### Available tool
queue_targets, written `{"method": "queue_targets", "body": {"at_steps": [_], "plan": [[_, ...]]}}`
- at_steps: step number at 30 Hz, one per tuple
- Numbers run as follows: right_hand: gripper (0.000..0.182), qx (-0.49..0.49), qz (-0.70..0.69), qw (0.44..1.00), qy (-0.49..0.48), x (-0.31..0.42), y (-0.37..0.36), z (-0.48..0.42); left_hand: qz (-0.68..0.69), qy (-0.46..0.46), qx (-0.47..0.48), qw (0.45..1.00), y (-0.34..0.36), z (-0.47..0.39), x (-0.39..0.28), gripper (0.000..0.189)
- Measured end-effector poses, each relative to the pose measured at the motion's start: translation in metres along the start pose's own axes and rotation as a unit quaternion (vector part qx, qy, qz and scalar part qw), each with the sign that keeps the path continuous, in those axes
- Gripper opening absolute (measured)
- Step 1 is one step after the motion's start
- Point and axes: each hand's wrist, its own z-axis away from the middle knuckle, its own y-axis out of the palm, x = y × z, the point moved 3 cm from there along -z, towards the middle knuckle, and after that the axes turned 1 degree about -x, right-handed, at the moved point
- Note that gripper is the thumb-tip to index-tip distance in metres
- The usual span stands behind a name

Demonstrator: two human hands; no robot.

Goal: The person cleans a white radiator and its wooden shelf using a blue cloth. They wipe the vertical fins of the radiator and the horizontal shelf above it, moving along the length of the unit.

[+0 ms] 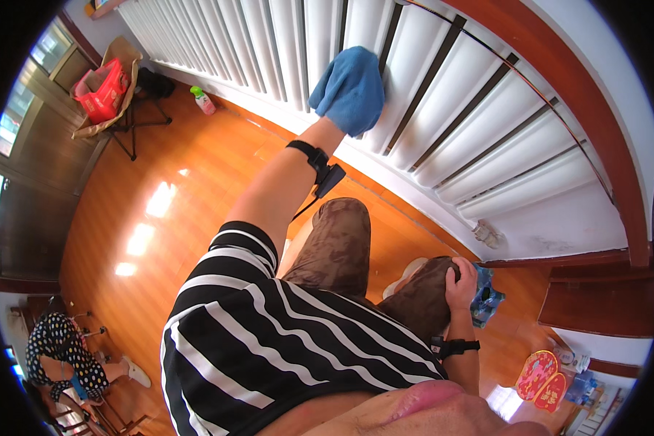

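A blue cloth [354, 90] covers my left hand [349, 92], whose fingers are hidden, against the white columns of a radiator [414, 92]. That arm reaches out straight, with a black strap and a small black device at the wrist. On my brown-trousered right knee [428, 289] rests my right hand [461, 284], fingers slightly apart and holding nothing. Another black band is round the right wrist. Just beyond this hand is a blue patterned object [486, 297], partly hidden. A thin dark cable [501, 57] runs across the upper part of the radiator.
A bottle with a green cap [203, 101] stands on the wooden floor [196, 158] near the wall. A folding chair [133, 117] holds a red bag [102, 91]. Another person [68, 354] sits at the lower left. Red decorations [539, 379] and a wooden ledge [594, 308] are at the right.
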Motion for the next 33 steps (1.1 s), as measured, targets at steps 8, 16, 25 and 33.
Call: {"method": "queue_targets", "body": {"at_steps": [8, 16, 25, 33], "plan": [[0.026, -0.001, 0.009, 1.0, -0.003, -0.002, -0.002, 0.001, 0.097, 0.221, -0.384, 0.891, -0.049, -0.03, -0.053, 0.027], [0.026, -0.02, -0.001, 1.0, 0.001, -0.004, -0.004, 0.008, 0.071, 0.119, -0.155, 0.978, 0.015, 0.029, -0.063, 0.026], [0.026, -0.03, 0.019, 0.999, 0.031, -0.007, -0.008, 0.012, 0.042, 0.077, 0.107, 0.99, -0.044, 0.012, -0.11, 0.046], [0.027, -0.029, 0.016, 0.999, 0.019, -0.002, -0.007, 0.006, 0.164, 0.261, -0.227, 0.924, -0.038, -0.025, -0.133, 0.041]]}}
